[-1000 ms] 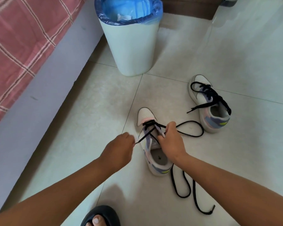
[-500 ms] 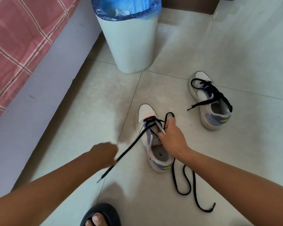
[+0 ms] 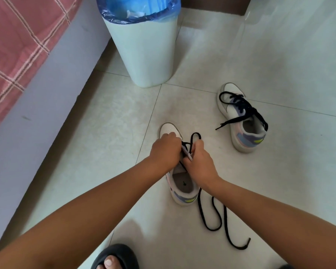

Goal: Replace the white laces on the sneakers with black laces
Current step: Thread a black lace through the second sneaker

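Centre frame: near sneaker (image 3: 182,187) on the floor. Left hand (image 3: 166,149) and right hand (image 3: 199,162), fingers curled, pinch the black lace (image 3: 194,135) at its eyelets. Risk: trailing slack snags, causing uneven tension.

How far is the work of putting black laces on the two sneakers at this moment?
Done: the far sneaker already carries a black lace, untied. In hand: both the left hand and right hand work at the near sneaker, threading its black lace; most trails on the floor. Left: the upper eyelets.
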Tool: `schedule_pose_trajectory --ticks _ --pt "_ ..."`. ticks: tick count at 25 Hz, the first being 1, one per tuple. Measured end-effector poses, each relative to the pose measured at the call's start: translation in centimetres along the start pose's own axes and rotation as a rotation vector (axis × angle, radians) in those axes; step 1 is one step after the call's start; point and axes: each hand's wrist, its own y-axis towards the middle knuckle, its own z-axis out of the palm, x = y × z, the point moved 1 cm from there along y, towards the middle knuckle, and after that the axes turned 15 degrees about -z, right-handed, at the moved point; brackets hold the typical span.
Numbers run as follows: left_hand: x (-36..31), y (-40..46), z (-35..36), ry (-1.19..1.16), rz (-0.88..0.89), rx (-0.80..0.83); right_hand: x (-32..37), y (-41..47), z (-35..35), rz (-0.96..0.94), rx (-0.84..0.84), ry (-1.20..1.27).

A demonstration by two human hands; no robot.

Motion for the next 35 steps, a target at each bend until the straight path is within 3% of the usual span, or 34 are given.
schedule_pose_trajectory --ticks 4,9,14,16,18,24,27,31,33,35 --pt "1.8 -4.4 -2.1 -0.179 0.062 0.089 0.1 0.1 0.0 0.079 -0.033 0.009" --pt "4.9 -9.5 -2.8 -0.361 0.303 0.594 -0.2 0.8 -0.4 0.181 -0.06 0.026" --pt "6.6 -10.5 -3.4 -0.239 0.252 0.914 -0.3 1.0 -1.0 0.276 0.028 0.166" --pt "6.6 -10.4 -3.0 -0.258 0.191 0.875 -0.2 1.3 -1.6 0.352 0.124 0.286" --pt "6.3 -10.2 -2.4 -0.212 0.168 0.733 -0.1 2.3 -2.5 0.391 0.126 0.327" --pt "4.5 -10.0 -1.3 -0.139 0.242 0.646 -0.6 5.2 -2.6 0.313 0.055 0.165" --pt "4.3 -9.8 -1.3 -0.163 0.242 0.633 -0.4 5.4 -2.6 0.344 -0.086 0.414" --pt "5.0 -9.4 -1.2 -0.154 0.196 0.636 -1.1 5.0 -2.9 0.56 -0.193 0.932" --pt "5.2 -9.3 -1.1 -0.14 0.177 0.642 -1.6 4.9 -3.2 0.535 -0.171 0.861" --pt "5.3 -9.1 -1.1 -0.135 0.167 0.641 -1.5 4.9 -3.8 0.39 -0.134 0.57"
